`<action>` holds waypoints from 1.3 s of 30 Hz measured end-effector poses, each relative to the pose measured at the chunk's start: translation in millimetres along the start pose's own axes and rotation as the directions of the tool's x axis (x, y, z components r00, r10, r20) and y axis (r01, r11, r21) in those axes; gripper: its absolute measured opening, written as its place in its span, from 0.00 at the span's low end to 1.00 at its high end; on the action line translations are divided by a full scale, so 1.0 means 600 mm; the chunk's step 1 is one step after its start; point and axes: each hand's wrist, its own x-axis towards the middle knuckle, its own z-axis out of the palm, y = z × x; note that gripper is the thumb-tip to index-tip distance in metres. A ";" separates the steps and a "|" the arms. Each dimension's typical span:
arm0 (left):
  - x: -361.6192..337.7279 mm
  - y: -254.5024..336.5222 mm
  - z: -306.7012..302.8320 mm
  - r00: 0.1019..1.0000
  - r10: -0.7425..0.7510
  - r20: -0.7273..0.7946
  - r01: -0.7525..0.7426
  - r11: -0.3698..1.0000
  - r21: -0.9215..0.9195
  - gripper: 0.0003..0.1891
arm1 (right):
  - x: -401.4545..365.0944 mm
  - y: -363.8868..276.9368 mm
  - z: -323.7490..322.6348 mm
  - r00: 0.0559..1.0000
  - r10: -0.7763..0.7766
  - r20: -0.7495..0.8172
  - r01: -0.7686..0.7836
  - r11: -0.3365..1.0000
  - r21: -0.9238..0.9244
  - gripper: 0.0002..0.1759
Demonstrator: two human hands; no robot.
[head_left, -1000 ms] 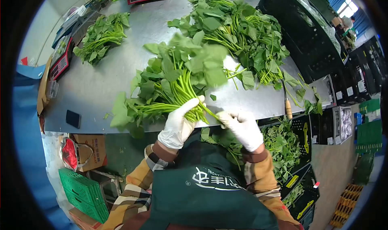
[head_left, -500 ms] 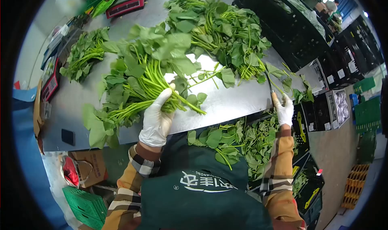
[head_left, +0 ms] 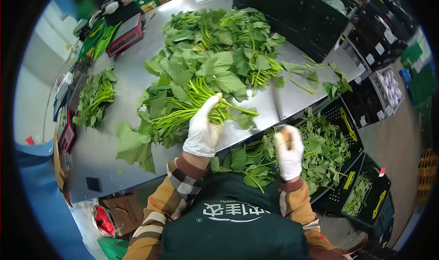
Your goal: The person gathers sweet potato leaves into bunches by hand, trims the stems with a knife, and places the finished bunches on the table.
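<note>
My left hand [head_left: 203, 131], in a white glove, is wrapped round a bundle of leafy green stems [head_left: 190, 102] near the table's front edge. The cut-looking stem ends point right, and the leaves spread left and up. My right hand [head_left: 289, 151], also gloved, grips the brown handle of a knife [head_left: 278, 105] whose blurred blade points up, to the right of the bundle. A large pile of leafy greens [head_left: 219, 31] lies behind the bundle on the metal table [head_left: 123, 155]. A smaller bunch [head_left: 97, 96] rests at the left.
Red-edged scales [head_left: 125, 35] stand at the back left. A black crate [head_left: 292, 20] is behind the pile. Below the table's right edge, crates hold loose greens [head_left: 320, 152]. A dark flat object [head_left: 93, 184] lies front left. Another person's gloved hand [head_left: 111, 7] shows at the back.
The view has shifted. My right hand has moved left with the knife, closer to the held bundle, and away from the loose stems at the right. The bundle stays in my left hand.
</note>
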 end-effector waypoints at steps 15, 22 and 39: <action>0.005 -0.099 0.053 0.963 -0.268 0.018 0.268 0.963 -0.034 0.10 | -0.023 0.020 0.020 0.992 -0.123 0.031 0.121 0.991 0.060 0.20; -0.013 -0.105 0.045 0.960 -0.254 0.119 0.246 0.966 0.080 0.10 | -0.021 0.023 0.008 0.993 -0.107 0.059 0.105 0.994 0.023 0.19; -0.030 -0.034 0.061 0.956 -0.259 0.138 0.279 0.948 -0.151 0.11 | 0.119 0.121 0.014 0.952 -0.253 -0.175 0.193 0.935 -0.299 0.21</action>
